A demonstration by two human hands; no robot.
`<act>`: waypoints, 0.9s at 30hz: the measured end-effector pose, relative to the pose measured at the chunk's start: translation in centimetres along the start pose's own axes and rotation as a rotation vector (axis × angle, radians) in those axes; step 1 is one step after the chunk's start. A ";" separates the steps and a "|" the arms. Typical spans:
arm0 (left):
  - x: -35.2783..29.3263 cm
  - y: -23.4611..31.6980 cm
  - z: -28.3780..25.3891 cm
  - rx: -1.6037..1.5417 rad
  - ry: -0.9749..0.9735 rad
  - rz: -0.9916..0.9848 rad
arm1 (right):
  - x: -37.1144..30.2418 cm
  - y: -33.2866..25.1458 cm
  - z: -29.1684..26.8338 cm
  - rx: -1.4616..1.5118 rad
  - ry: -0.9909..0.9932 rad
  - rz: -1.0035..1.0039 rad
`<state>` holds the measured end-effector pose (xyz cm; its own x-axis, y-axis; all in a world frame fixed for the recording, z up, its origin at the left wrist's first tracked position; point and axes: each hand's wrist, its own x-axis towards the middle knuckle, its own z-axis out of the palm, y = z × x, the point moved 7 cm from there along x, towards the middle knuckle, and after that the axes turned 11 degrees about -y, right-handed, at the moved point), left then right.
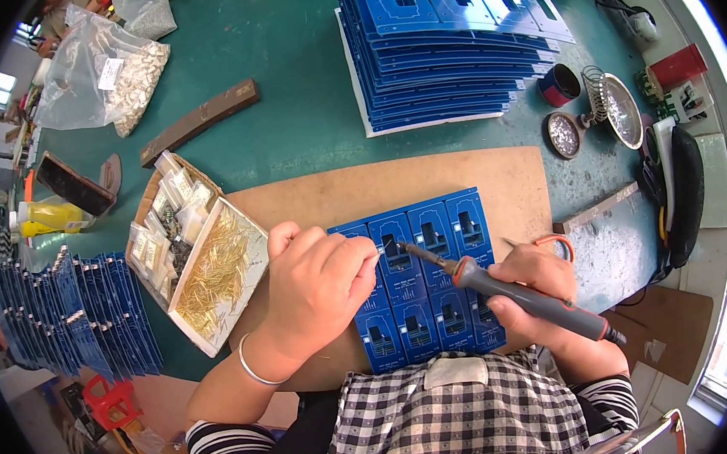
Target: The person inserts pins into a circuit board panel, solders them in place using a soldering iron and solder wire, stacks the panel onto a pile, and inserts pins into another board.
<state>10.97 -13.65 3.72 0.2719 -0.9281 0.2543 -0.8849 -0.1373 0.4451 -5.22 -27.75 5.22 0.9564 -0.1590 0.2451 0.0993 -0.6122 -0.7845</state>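
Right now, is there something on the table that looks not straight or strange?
Yes: the tall stack of blue boards beyond the brown mat looks uneven, its edges out of line. At right, the green table has a blotchy pale patch, perhaps wear or glare.

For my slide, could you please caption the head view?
Right hand holding a soldering iron over blue circuit boards, left hand alongside.

On the green desk [300, 70], a clear plastic bag [73, 66] of pale pieces lies far left — a smaller bag [147, 15] of grey bits just beyond it. A dark brown bar [200, 123] lies slantwise, a yellow bottle [55, 217] to its left — and past the desk's edge, a red plastic stool [108, 403].
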 end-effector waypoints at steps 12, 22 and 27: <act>2.2 2.1 1.5 -0.003 -0.073 0.115 | -2.3 1.4 -3.2 -0.021 0.096 0.118; 3.1 2.8 2.0 -0.007 -0.061 0.115 | -1.9 1.3 -2.9 -0.053 0.029 0.098; 2.8 2.6 2.8 -0.018 -0.091 0.119 | -1.9 1.6 -2.9 -0.015 0.042 0.163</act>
<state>8.43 -17.58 3.20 0.1296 -0.9651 0.2277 -0.9016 -0.0191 0.4321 -7.65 -30.66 5.18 0.9470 -0.2896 0.1391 -0.0609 -0.5869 -0.8074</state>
